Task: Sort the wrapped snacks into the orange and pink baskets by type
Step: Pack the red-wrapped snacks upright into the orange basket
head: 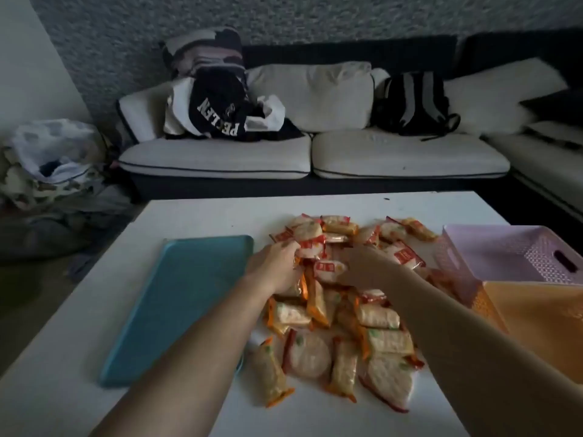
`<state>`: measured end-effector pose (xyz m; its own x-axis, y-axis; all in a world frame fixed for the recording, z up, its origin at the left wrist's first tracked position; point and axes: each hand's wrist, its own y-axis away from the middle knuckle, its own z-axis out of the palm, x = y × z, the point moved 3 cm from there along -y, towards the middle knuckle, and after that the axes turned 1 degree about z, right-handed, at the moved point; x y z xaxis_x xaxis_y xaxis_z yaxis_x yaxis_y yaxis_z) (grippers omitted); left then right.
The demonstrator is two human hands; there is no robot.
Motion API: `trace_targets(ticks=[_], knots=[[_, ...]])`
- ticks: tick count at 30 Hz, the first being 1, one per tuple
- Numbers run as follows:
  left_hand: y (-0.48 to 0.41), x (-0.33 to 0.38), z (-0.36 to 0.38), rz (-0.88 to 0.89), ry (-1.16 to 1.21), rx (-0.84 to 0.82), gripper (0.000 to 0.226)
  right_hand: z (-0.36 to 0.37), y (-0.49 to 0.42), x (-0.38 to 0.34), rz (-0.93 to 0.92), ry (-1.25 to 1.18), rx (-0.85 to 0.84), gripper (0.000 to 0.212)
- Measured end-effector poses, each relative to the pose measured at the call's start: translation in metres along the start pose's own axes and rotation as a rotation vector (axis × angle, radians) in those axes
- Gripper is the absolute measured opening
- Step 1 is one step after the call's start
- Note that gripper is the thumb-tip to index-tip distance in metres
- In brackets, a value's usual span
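I logged the left hand clutching snacks on the tabletop, the right hand with grip unreadable; best grabbing one type at a time.

wrapped snacks heaped loosely, pink basket behind orange basket

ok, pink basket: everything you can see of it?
The pink basket is pale pink plastic with perforated lattice walls and a slot handle in one wall. It stands upright on the white table at the right, beyond the orange basket. No snacks show inside. Wrapped snacks reach its left wall.
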<state>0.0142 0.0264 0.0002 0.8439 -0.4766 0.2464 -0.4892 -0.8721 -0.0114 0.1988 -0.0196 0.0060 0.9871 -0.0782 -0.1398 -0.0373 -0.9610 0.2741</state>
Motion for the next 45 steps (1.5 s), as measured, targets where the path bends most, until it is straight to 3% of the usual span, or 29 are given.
trace_targets(ticks=[3,5,8,11,13,15,17,19,22,24,26,28,29,31,33,37,40,45], knots=[[-0.023,0.001,0.019,0.044,0.018,0.016,0.032,0.015,-0.012,0.012,0.178,0.21,-0.022,0.064],[-0.037,0.01,0.031,0.087,0.012,-0.019,0.03,0.029,-0.017,0.022,0.297,0.204,-0.067,0.069],[-0.059,0.032,0.055,0.13,0.025,-0.137,0.056,0.032,-0.025,0.033,0.292,0.092,-0.062,0.062],[-0.07,0.047,0.077,0.155,-0.276,-0.257,0.089,0.017,-0.029,0.048,0.221,-0.138,0.029,0.033],[-0.074,0.05,0.079,0.156,-0.25,-0.217,0.065,0.001,-0.025,0.062,0.251,-0.377,0.204,0.032],[-0.077,0.051,0.072,0.136,-0.043,-0.058,0.02,-0.007,-0.019,0.075,0.274,-0.796,0.381,0.026],[-0.077,0.049,0.058,0.008,0.252,0.093,0.017,-0.008,-0.015,0.083,0.277,-1.143,0.498,0.021],[-0.075,0.051,0.047,-0.132,0.706,0.163,0.029,-0.007,-0.013,0.085,0.285,-1.278,0.537,0.016],[-0.072,0.069,0.05,-0.204,1.294,-0.019,0.034,-0.002,-0.013,0.078,0.257,-1.437,0.389,0.014],[-0.07,0.078,0.059,-0.249,1.487,-0.116,0.029,-0.001,-0.011,0.079,0.223,-1.528,0.258,0.015],[-0.074,0.078,0.068,-0.278,1.48,-0.064,0.047,-0.003,-0.012,0.098,0.27,-1.343,0.366,0.022],[-0.079,0.071,0.07,-0.321,1.267,0.039,0.074,-0.003,-0.014,0.128,0.37,-0.833,0.506,0.027],[-0.082,0.067,0.071,-0.348,1.163,0.064,0.077,0.0,-0.013,0.135,0.403,-0.629,0.473,0.034],[-0.088,0.063,0.077,-0.412,1.095,0.009,0.074,0.016,-0.017,0.144,0.425,-0.447,0.278,0.058],[-0.092,0.065,0.083,-0.465,1.034,-0.091,0.066,0.028,-0.021,0.144,0.431,-0.45,0.157,0.068],[-0.099,0.08,0.094,-0.418,0.951,-0.163,0.042,0.02,-0.03,0.152,0.393,-0.608,0.323,0.049],[-0.103,0.083,0.097,-0.403,0.936,-0.161,0.046,0.018,-0.033,0.155,0.391,-0.764,0.425,0.04],[-0.101,0.076,0.099,-0.422,0.985,-0.121,0.062,0.028,-0.042,0.144,0.348,-0.699,0.354,0.024]])
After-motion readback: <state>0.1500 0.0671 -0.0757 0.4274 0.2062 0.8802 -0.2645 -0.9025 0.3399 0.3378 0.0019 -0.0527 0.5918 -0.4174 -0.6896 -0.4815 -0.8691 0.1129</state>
